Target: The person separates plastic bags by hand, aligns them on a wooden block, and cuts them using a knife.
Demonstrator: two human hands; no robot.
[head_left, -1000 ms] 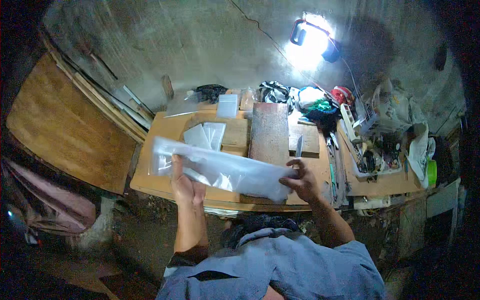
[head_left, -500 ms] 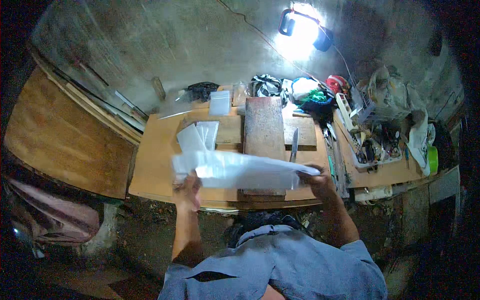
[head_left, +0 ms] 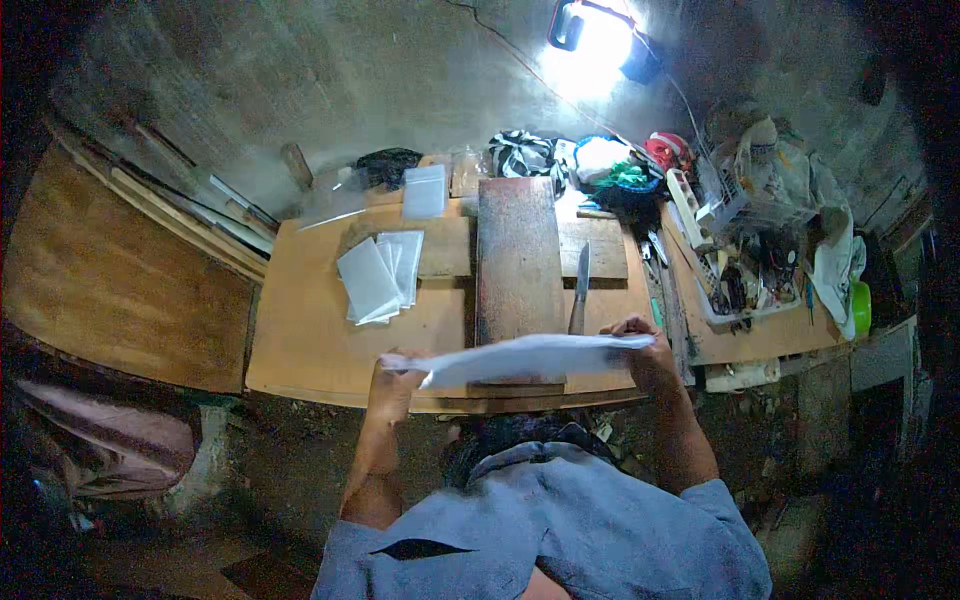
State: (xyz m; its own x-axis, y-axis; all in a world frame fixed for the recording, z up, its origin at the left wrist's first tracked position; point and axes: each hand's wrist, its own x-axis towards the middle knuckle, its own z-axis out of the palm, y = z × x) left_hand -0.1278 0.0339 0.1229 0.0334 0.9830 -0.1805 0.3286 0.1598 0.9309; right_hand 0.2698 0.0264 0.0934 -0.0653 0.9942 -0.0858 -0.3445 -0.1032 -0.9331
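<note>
A white, slightly see-through plastic sheet [head_left: 530, 360] is stretched level above the table's front part, blurred a little by motion. My left hand [head_left: 400, 378] is closed on its left end, and my right hand [head_left: 642, 350] grips the right end. Whether the sheet is one layer or several, I cannot tell. Beneath it lies a long dark wooden board [head_left: 518, 260], its near part partly covered by the sheet. Just beyond my right hand, a knife [head_left: 580, 285] lies beside the board. Several flat plastic pieces [head_left: 375, 280] are fanned out left of the board.
Another stack of plastic pieces [head_left: 425, 190] lies at the back of the table [head_left: 290, 330]. Cloths and a black bag [head_left: 388, 163] line the wall. To the right stands a tray [head_left: 745, 320] full of tools. A bright lamp [head_left: 598, 45] hangs above.
The sheet has been drawn nearer and pulled flatter between my hands. My left hand has shifted slightly right, uncovering more of the fanned plastic pieces.
</note>
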